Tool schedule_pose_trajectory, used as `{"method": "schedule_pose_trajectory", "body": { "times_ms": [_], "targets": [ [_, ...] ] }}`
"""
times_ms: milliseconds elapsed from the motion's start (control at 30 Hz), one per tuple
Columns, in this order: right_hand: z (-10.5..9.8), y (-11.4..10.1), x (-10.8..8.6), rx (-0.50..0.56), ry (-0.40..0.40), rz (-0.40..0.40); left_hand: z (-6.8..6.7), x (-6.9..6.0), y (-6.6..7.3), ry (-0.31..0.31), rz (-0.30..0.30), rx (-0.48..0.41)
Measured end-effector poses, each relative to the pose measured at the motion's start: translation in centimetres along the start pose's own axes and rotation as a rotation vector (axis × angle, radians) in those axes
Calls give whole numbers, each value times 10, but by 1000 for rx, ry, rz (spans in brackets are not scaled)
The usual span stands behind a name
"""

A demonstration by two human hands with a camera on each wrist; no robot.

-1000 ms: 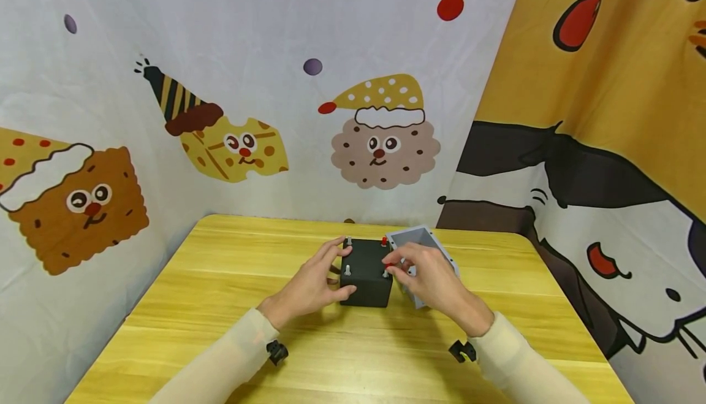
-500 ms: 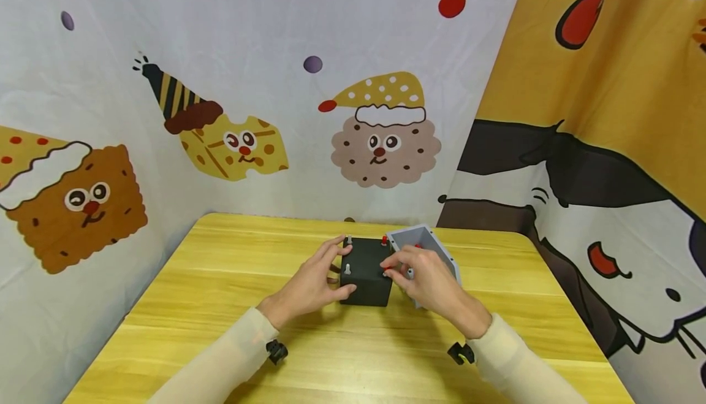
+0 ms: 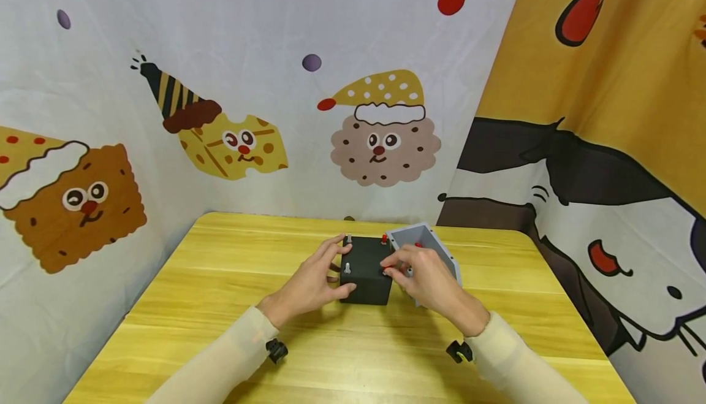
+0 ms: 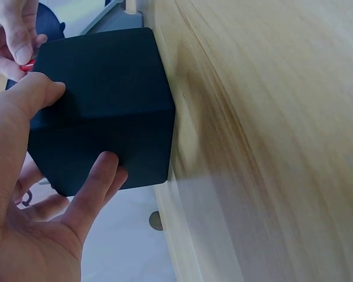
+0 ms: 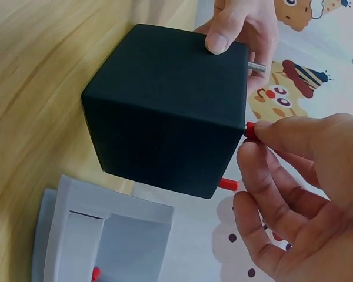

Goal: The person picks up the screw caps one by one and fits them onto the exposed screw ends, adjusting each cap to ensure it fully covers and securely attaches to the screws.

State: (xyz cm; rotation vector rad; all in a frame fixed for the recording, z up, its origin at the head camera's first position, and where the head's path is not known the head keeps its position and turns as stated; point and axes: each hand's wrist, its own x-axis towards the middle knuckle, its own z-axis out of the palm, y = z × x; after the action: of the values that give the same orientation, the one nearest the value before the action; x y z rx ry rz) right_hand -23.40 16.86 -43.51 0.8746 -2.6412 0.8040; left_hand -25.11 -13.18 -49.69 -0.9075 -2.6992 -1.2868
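A black box stands on the table with upright posts at its top corners. The two left posts are bare metal; a threaded metal post shows in the right wrist view. A red cap covers the back right post. My left hand grips the box's left side, thumb on the near face and fingers spread along the side. At the front right post, my right hand pinches a second red cap between thumb and index finger. Its other fingers are loosely bent.
Close against the box's right side is a grey open bin, partly behind my right hand. A red piece lies inside it. The wooden table ends at a printed cloth backdrop at the back.
My right fingers have shifted slightly on the front right cap, so the red piece in the bin now shows. The left hand and the box stay in place.
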Motion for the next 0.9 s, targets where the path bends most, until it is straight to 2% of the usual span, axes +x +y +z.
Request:
{"method": "schedule_pose_trajectory", "body": {
  "times_ms": [300,900],
  "targets": [
    [-1,0,1,35,-30,66,0,0,0,0,5,5],
    [0,4,-1,16,-11,-10,1,1,-1,12,8,14]
  ]
}}
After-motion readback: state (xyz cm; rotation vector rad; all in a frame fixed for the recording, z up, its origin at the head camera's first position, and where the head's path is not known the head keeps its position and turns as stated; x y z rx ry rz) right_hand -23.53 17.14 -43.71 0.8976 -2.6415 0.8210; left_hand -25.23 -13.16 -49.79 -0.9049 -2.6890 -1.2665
